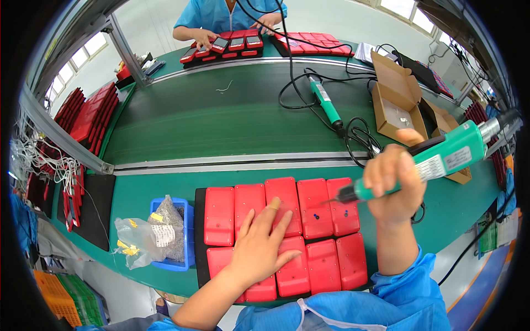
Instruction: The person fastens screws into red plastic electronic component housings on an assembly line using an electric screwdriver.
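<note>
My right hand (393, 187) grips a green electric screwdriver (450, 154), raised and tilted, its bit pointing left over the red cases. Below the bit lies a red plastic case (315, 198) with small dark screws on its face; another such case (343, 208) beside it also carries dark screws. Several red cases sit in two rows on a black mat (202, 267). My left hand (258, 251) rests flat on the cases left of the middle, fingers spread, with a tan band round one finger. It holds nothing.
Left of the cases stands a blue bin (189, 237) with a plastic bag of small screws (175, 220). Beyond the rail, a second green screwdriver (327, 102) lies among black cables near an open cardboard box (395, 99). A co-worker (221, 16) handles devices across the bench.
</note>
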### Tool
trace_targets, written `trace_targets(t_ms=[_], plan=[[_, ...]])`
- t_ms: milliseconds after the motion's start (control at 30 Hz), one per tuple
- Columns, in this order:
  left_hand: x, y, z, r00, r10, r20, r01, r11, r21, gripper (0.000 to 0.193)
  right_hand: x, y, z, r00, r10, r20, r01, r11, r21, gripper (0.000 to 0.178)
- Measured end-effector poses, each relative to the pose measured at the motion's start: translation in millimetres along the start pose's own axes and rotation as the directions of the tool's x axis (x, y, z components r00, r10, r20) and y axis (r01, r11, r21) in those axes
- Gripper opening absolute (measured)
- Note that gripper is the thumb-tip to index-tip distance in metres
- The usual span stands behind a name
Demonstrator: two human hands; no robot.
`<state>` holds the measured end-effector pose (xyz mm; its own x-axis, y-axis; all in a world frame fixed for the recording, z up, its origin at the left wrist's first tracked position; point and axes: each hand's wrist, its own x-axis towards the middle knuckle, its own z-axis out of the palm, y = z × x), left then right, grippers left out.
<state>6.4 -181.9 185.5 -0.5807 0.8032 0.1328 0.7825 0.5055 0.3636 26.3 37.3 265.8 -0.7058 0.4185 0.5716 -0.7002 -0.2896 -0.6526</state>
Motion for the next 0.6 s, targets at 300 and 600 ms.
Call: trace_targets(t_ms=[300,600], plan=[[-107,-12,-10,0.828,-0.424,-0.367,0.306,0.890,-0.338,0.072,-17,-93,-116,0.864,0.342,-0.369,-0.152,0.877,0.457,0.029],[-151,19,12,0.861,-0.453,-0.233,0.413,0.888,-0.202,0.102,-76,-132,-202,0.621,0.248,-0.743,-0.571,0.794,-0.211,0.025]])
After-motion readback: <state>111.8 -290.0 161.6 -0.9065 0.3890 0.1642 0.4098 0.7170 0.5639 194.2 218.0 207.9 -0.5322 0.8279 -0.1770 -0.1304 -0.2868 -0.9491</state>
